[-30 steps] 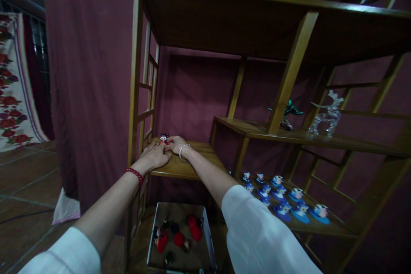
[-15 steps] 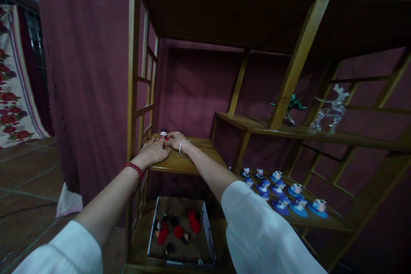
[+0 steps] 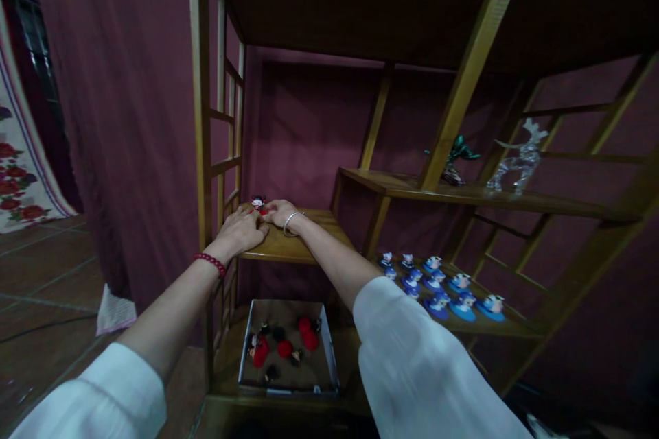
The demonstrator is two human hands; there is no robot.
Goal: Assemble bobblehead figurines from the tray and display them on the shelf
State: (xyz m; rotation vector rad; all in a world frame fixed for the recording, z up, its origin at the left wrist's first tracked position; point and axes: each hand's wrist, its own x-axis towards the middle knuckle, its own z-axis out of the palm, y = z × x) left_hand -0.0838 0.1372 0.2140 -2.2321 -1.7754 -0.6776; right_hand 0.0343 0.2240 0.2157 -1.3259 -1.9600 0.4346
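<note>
A small red figurine with black hair [image 3: 258, 203] stands near the back left of a wooden shelf board [image 3: 288, 247]. My left hand [image 3: 243, 230], with a red bead bracelet at the wrist, lies in front of the figurine, its fingers mostly close together at the figurine's base. From the right, my right hand [image 3: 279, 212], wearing a silver bangle, has its fingertips on the figurine's red lower part. Below this board, an open box [image 3: 288, 384] holds several red and black figurines [image 3: 309, 337].
Several blue and white figurines [image 3: 463, 305] stand in rows on the lower right shelf. Above them are a clear glass deer [image 3: 519, 161] and a green ornament [image 3: 457, 156]. A slatted wooden side frame [image 3: 202, 116] and a purple curtain [image 3: 128, 116] are at left.
The view has shifted, so the shelves appear slightly higher and further left. Both hands stay at the figurine, with little visible change in their pose.
</note>
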